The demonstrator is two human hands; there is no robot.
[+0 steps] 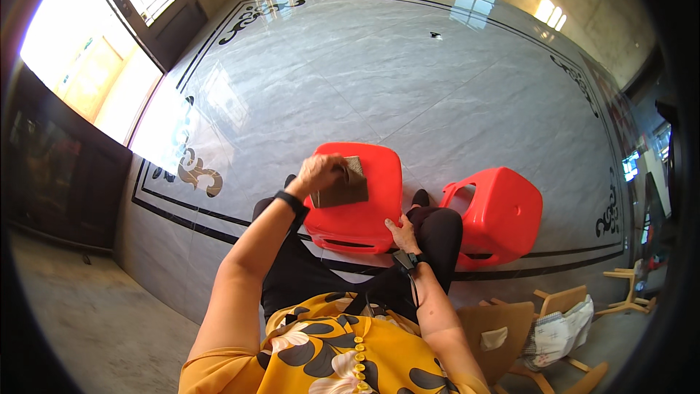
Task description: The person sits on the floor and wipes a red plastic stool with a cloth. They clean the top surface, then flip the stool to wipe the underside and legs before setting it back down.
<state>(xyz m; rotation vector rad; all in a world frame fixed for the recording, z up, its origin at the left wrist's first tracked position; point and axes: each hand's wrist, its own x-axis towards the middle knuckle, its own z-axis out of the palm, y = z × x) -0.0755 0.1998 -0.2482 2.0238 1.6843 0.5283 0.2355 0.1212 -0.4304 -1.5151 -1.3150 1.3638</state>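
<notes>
A red plastic stool (377, 175) stands in front of me, between my knees. On its seat lies a brown folded cloth (344, 192), whose upper corner shows a lighter, rough-textured face. My left hand (321, 174), slightly blurred, has its fingers closed on the cloth near its top edge; part of the cloth is hidden beneath them. At the stool's near right edge, my right hand (403, 234) grips the rim, with the thumb on top and the other fingers partly hidden. Both wrists wear black bands.
A second red plastic stool (506, 213) stands right of my knee. Behind it are wooden chairs (495, 339) with a checked cloth (558, 334) over one. Glossy grey tiles (383, 76) carry black inlays. A small dark object (436, 35) lies farther off. An open doorway (93, 60) is at left.
</notes>
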